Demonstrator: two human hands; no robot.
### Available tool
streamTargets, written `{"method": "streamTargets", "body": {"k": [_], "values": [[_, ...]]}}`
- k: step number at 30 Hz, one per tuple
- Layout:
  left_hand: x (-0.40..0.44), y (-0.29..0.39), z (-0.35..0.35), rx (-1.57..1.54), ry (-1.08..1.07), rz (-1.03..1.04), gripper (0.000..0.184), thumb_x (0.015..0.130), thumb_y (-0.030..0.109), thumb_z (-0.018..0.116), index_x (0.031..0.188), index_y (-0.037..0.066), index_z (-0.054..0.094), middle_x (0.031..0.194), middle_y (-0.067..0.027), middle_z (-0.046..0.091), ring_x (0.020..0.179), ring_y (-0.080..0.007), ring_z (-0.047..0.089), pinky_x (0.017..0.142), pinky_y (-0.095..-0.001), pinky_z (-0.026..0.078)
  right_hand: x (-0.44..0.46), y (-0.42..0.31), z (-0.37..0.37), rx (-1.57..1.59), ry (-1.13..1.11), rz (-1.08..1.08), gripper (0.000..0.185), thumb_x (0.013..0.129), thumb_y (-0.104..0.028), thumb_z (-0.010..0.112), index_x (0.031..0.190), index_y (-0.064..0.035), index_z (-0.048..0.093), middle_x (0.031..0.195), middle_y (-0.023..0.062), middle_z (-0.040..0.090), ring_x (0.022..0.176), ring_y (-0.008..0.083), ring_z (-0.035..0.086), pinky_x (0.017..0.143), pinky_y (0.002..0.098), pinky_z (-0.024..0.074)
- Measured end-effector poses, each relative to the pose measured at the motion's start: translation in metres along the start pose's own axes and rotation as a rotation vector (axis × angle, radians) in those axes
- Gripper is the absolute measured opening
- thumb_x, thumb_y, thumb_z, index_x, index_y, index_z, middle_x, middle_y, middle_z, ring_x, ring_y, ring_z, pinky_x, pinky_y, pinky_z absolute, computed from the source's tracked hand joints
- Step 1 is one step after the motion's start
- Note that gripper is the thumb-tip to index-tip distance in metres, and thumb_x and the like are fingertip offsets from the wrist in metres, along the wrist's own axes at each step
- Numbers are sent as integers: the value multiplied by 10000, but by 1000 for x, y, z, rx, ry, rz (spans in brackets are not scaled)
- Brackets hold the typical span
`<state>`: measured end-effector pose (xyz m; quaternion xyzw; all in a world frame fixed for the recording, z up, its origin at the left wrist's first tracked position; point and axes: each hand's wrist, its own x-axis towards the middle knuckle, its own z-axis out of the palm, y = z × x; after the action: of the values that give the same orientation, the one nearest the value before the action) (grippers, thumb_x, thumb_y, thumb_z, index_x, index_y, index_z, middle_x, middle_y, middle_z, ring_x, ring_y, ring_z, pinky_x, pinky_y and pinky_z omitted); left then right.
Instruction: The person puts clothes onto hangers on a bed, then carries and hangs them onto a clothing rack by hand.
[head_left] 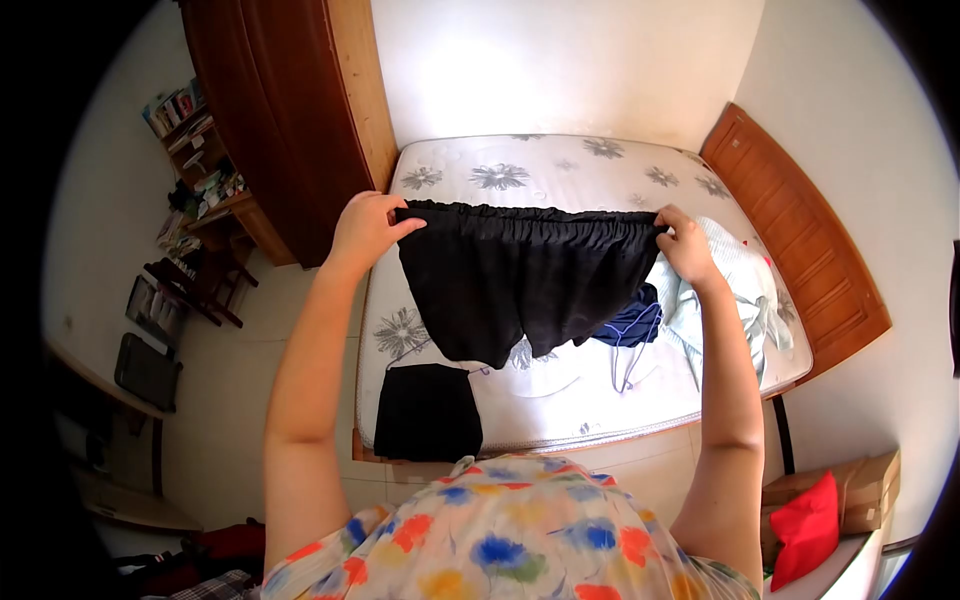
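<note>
Black shorts (520,275) with a gathered elastic waistband hang stretched out in the air above the bed. My left hand (372,228) pinches one end of the waistband, and my right hand (684,244) grips the other end. Below them on the mattress (480,425), near its front left corner, lies a folded black cloth (428,410). Behind the right leg of the shorts sits a dark blue bundle of fabric (632,322) with a thin hanger-like loop. Pale, light-coloured clothing (735,300) is heaped beside my right forearm, partly hidden by it.
A wooden headboard (800,230) borders the bed on the right, and a dark brown wardrobe (275,120) stands at the left. Farther left are a chair (205,290) and a cluttered desk. A cardboard box (865,490) with a red cloth (806,530) is at the lower right.
</note>
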<state>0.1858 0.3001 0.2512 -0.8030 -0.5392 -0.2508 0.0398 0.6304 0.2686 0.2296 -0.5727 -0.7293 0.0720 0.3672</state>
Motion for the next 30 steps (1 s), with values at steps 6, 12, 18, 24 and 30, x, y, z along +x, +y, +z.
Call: {"method": "streamTargets", "body": {"k": [6,12,18,24,30], "values": [[-11,-24,59,-672,-35,-214,207,809,161,678,816,41,510,717,-10,546,672,-81,511,615,-250,427,-10,11,27,716,-244,319,169,814,-136,610,916,-40,516,765,-11,526,694,100,501,646,224,420],[-36,-21,155,-1260,55,-687,206,811,118,648,970,11,575,867,-50,619,758,-127,582,677,-269,478,-11,12,137,891,-32,585,255,818,-109,664,961,19,495,792,73,573,684,144,553,588,282,475],[-74,71,177,-1784,-130,-897,243,848,181,634,1042,83,526,950,-36,610,836,-148,606,714,-305,502,-27,-25,231,760,-92,501,269,808,-175,680,923,-19,493,807,89,558,745,148,517,680,293,446],[-97,47,211,-2001,-50,-1132,458,910,516,455,1087,96,496,1018,-45,601,977,-180,576,903,-348,422,-33,-70,246,777,-322,281,584,715,-178,760,1192,-56,446,956,155,608,866,230,592,779,329,468],[-110,19,210,-2078,-69,-1282,441,885,451,522,1122,80,541,1041,-63,598,958,-163,579,839,-346,469,-35,-69,285,702,-516,-218,214,758,-175,689,932,-54,659,1092,82,614,1030,275,523,906,357,401]]}}
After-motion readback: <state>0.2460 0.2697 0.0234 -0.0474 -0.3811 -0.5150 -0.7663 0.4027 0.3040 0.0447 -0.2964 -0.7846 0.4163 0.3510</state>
